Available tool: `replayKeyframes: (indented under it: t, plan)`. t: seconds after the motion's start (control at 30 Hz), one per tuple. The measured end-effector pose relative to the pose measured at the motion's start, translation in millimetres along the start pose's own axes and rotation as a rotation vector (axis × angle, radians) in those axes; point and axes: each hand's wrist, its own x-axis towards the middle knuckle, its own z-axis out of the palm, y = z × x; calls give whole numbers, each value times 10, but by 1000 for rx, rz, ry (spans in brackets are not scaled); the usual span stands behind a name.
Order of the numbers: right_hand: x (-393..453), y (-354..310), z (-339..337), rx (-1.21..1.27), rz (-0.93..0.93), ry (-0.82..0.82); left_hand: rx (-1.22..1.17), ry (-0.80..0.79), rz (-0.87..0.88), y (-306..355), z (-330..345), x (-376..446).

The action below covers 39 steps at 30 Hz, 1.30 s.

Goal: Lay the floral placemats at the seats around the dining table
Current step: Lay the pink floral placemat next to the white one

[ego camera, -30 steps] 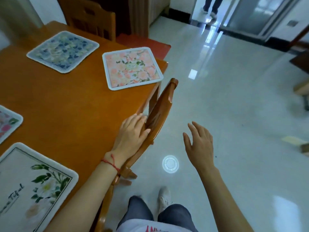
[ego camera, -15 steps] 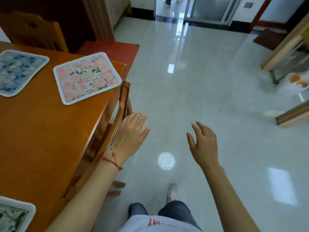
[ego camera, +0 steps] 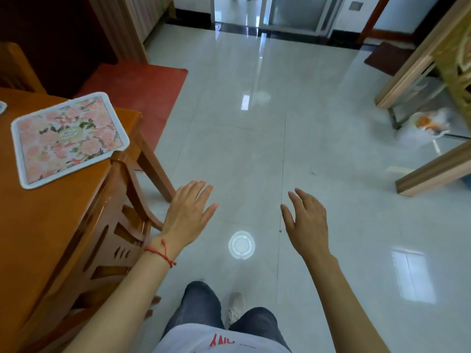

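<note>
Both hands hang empty over the floor, the left hand (ego camera: 188,215) and right hand (ego camera: 305,222) each with a loose, spread grip, nothing held. One pink floral placemat (ego camera: 68,138) lies flat at the table (ego camera: 51,225) corner, squared to the tucked-in chair (ego camera: 122,225), probably marking that seat.

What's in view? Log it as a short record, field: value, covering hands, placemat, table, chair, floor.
left hand: open, fingers spread, holds nothing, beside the chair
right hand: open, holds nothing, over the floor
placemat: pink floral, flat at the table corner
table: orange wood, at left
chair: wooden, pushed in at the table edge
floor: glossy pale tile, red rug past the table
</note>
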Motion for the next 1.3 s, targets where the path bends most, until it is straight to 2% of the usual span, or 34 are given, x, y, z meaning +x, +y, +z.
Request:
replayKeyframes:
  t: [0.2, 0.63, 0.8, 1.07, 1.3]
  plan:
    - [571, 64, 212, -19, -15, 5, 2, -2, -2, -158, 30, 618]
    - [2358, -186, 690, 6, -22, -1, -4, -5, -25, -787, -62, 2264]
    - [2881, -249, 819, 17, -46, -52, -29, 4, -79, -982, -68, 2682]
    - [3816, -280, 1132, 62, -198, -139, -47, 27, -264, -1203, -76, 3218]
    - [4636, -453, 1365, 112, -419, -267, -63, 109, -519, -1308, -188, 3475]
